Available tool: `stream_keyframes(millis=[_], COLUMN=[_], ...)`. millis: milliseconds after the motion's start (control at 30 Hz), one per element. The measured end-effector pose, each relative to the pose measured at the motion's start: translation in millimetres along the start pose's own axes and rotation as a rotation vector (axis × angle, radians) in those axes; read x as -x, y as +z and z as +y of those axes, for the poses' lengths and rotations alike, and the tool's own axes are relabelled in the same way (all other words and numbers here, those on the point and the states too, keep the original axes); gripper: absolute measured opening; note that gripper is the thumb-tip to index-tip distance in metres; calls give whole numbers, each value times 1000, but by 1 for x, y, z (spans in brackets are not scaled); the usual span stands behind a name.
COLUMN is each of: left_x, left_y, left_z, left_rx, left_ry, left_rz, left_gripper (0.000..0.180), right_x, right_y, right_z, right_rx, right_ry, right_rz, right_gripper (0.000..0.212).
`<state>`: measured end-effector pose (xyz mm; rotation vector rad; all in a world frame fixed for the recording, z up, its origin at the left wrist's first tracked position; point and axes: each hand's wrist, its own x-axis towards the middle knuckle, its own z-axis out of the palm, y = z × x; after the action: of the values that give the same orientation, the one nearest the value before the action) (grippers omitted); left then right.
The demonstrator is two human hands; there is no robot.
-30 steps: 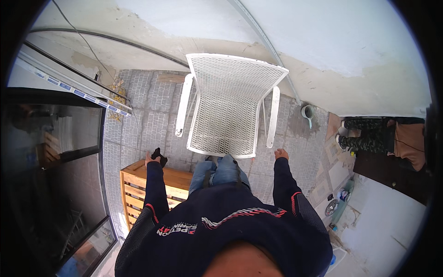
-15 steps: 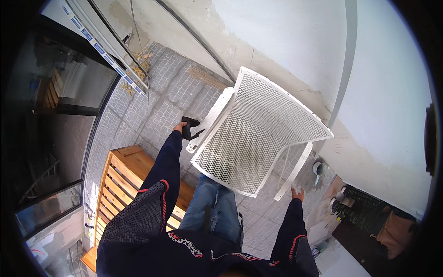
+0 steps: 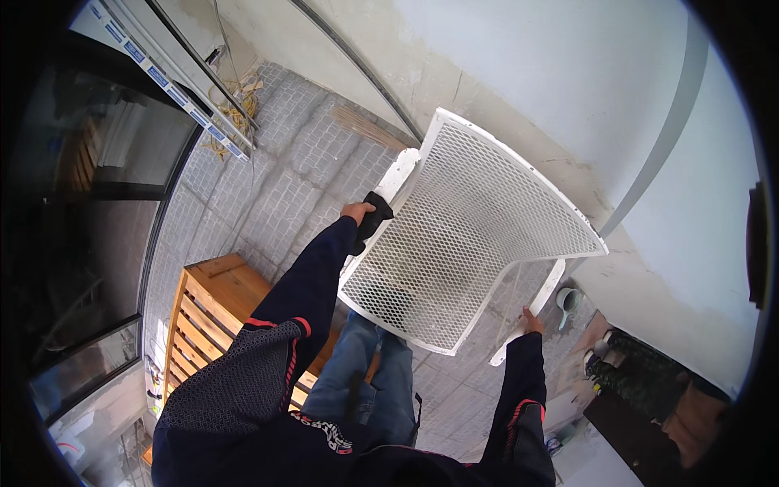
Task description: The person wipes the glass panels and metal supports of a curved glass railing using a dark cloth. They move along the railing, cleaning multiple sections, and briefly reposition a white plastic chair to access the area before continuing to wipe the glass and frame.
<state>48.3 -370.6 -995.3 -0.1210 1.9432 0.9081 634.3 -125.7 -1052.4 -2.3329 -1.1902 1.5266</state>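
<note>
A white metal mesh chair [image 3: 454,219] stands in front of my legs, its seat and back showing scuffs and dark marks. My left hand [image 3: 357,213] is closed on a black cloth [image 3: 376,213], which lies against the chair's white left armrest [image 3: 398,173]. On the other side, my right hand [image 3: 531,321] grips the right armrest [image 3: 550,281] near its front part; the fingers are partly hidden.
A slatted wooden bench [image 3: 213,286] is close on my left. Long pipes [image 3: 162,77] and a tangled yellow cord [image 3: 246,104] lie at the far left. A pale dipper [image 3: 569,300] rests on the paved floor at right, near camouflage clothing [image 3: 641,357]. Plastered wall [image 3: 519,73] rises behind the chair.
My left hand has moved right, bringing the black cloth onto the left armrest. My right hand, open beside the right armrest before, has taken hold of it. The view has shifted slightly.
</note>
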Motion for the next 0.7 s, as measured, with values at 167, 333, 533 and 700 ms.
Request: stream_keyframes(millis=[167,333,533,700], left_x=[20,80,175,223], left_y=[-24,-88,-136,-191], left_z=[-6,-52,-58,-42], left_rx=[157,586,820,967], left_ry=[-52,36,120,85], left_rz=[148,242,364,341], left_gripper=[42,24,12,16], right_x=[37,127,163,189], right_y=[3,14,32,62], right_z=[-3,-20,-49,-95], right_rx=[-20,-149,-179,-196], right_ry=[-157,-204,-299,-445], right_rz=[33,55,-44,-90], right_gripper=[36,31,28,31])
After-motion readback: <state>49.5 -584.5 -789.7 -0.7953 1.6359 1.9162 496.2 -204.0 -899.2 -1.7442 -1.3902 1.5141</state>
